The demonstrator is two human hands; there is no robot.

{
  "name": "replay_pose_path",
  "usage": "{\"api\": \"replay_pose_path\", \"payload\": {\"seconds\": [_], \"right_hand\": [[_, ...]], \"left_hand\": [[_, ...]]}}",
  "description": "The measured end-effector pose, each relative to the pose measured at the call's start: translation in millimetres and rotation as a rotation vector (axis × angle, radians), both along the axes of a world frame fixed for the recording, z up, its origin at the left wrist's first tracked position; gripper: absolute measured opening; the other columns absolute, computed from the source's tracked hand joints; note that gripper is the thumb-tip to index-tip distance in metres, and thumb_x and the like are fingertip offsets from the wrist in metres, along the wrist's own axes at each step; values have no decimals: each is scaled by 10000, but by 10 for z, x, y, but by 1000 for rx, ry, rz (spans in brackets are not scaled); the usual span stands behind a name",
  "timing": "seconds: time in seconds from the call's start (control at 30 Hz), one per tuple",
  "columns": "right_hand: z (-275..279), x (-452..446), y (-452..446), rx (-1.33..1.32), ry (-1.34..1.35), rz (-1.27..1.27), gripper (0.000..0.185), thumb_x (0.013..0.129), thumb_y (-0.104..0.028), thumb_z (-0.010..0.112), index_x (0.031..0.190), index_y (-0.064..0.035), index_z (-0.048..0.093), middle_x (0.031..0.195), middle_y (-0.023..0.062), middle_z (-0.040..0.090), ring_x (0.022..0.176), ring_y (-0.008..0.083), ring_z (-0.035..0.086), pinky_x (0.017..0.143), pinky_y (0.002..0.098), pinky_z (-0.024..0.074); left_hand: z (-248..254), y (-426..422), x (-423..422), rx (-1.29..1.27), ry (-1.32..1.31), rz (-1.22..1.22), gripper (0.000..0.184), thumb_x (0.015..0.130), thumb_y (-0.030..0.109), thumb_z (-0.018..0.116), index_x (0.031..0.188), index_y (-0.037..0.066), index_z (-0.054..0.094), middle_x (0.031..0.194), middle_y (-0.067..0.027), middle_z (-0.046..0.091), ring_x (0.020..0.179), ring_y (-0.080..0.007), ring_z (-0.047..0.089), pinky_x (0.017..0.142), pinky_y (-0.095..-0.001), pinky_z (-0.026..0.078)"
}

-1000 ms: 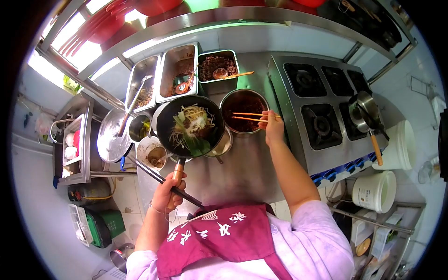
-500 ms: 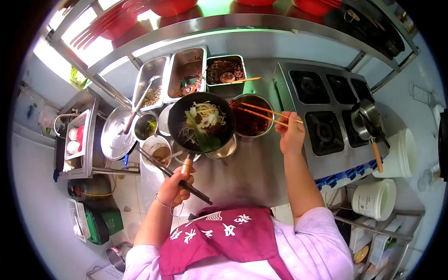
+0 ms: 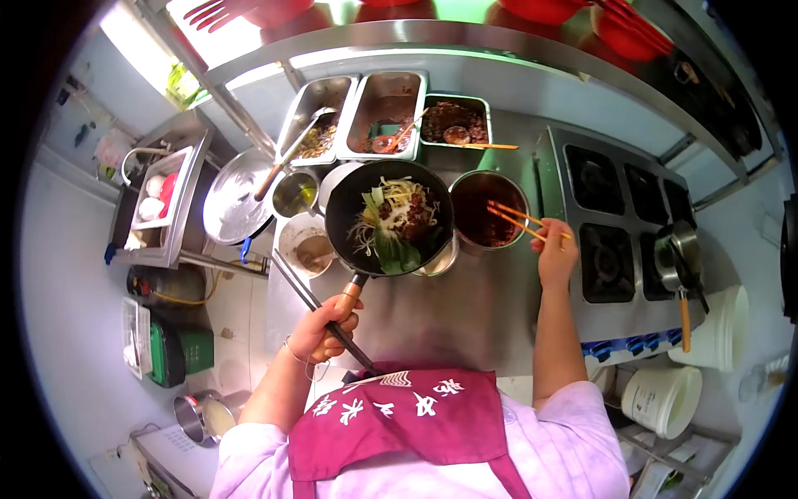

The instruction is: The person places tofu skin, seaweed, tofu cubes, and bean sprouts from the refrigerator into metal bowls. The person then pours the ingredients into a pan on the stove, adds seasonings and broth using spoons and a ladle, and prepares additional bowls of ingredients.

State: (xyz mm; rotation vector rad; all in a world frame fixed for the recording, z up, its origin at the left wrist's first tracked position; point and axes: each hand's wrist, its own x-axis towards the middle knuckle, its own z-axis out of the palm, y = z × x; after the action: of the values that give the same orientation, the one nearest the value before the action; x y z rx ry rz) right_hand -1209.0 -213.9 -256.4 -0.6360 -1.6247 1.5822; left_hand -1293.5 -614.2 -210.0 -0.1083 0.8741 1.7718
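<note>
My left hand (image 3: 322,331) is wrapped round the wooden handle of a black frying pan (image 3: 342,195), with a pair of long dark chopsticks (image 3: 293,281) held in the same grip. In the pan lie bean sprouts, pale strips, green leaves (image 3: 397,251) and clumps of dark red paste (image 3: 412,223). My right hand (image 3: 555,251) pinches a pair of wooden chopsticks (image 3: 525,223). Their tips are over or in a steel pot (image 3: 525,193) of dark red paste, just right of the pan.
Behind the pan stand steel trays (image 3: 384,96) of toppings with spoons and a ladle (image 3: 287,154). White tubs (image 3: 306,248) and a lidded pot (image 3: 237,200) are at left. A gas stove (image 3: 573,324) with a small saucepan (image 3: 677,249) stands at right. A shelf (image 3: 465,35) runs overhead.
The chopsticks in my right hand have moved from the pan's right edge, where they held dark red paste, back to the pot. Red paste now lies on the food. The camera view has shifted.
</note>
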Motion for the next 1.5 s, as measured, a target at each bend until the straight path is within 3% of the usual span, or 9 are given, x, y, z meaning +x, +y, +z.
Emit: {"api": "replay_pose_path", "payload": {"seconds": [0.13,0.2,0.43,0.57,0.63,0.7,0.87,1.2,1.5], "right_hand": [[-734,-214,161,-28,-350,133,298,922,-278,516,1020,-7,590,763,37,577,612,129,580,569,247,481],[-821,-268,180,397,-416,-44,369,887,-312,576,1114,-22,560,829,59,578,727,194,591,678,307,482],[-682,327,205,349,-258,-545,425,861,-269,615,1160,8,491,964,97,555,856,177,537,802,310,441],[57,-244,-1593,505,-296,82,227,882,-144,563,1073,-26,530,921,53,575,842,138,552,749,272,455],[-16,-666,-2243,217,-493,415,513,818,-201,660,1232,-23,414,848,57,577,761,129,555,696,275,464],[-333,-1065,-2598,-18,-620,447,552,809,-284,681,1224,-19,431,729,10,524,533,77,468,435,221,378],[-739,-1407,-3075,-456,-409,461,257,877,-263,596,1012,-44,602,651,-31,500,491,64,423,413,206,338],[-206,-1108,-3875,997,-318,732,132,864,-125,545,959,-53,601,889,131,615,808,312,588,714,370,482],[-211,-1054,-3802,632,-384,545,156,907,-123,500,995,-41,598,884,105,615,686,203,582,627,299,477]], "left_hand": [[68,-305,97,23,-9,114,381,848,229,514,1113,-27,416,596,-6,383,342,-48,325,272,-172,281],[121,-523,118,60,-16,164,379,849,210,515,1125,-27,406,596,-10,377,345,-47,329,274,-168,277],[163,-1566,128,68,96,328,387,853,205,502,1154,-15,401,667,-41,423,363,-64,354,288,-185,302],[82,-2289,11,34,120,336,388,859,223,498,1157,-4,396,683,-43,428,378,-69,347,299,-204,319],[13,-2605,-36,-10,114,376,372,859,212,507,1149,3,403,660,-40,413,365,-71,336,288,-197,301],[-102,-2917,-56,-44,126,362,354,862,211,501,1142,16,408,675,-40,426,380,-72,347,305,-203,320],[-394,-3496,-176,-108,92,313,294,867,205,486,1107,39,450,680,-38,450,411,-78,378,342,-213,350],[-777,-3725,-391,-134,10,216,279,884,248,499,1081,54,461,684,-29,463,407,-76,366,349,-208,326],[-787,-3614,-482,-116,-5,160,266,885,232,503,1079,54,462,670,-20,448,411,-70,369,348,-200,330]]}}
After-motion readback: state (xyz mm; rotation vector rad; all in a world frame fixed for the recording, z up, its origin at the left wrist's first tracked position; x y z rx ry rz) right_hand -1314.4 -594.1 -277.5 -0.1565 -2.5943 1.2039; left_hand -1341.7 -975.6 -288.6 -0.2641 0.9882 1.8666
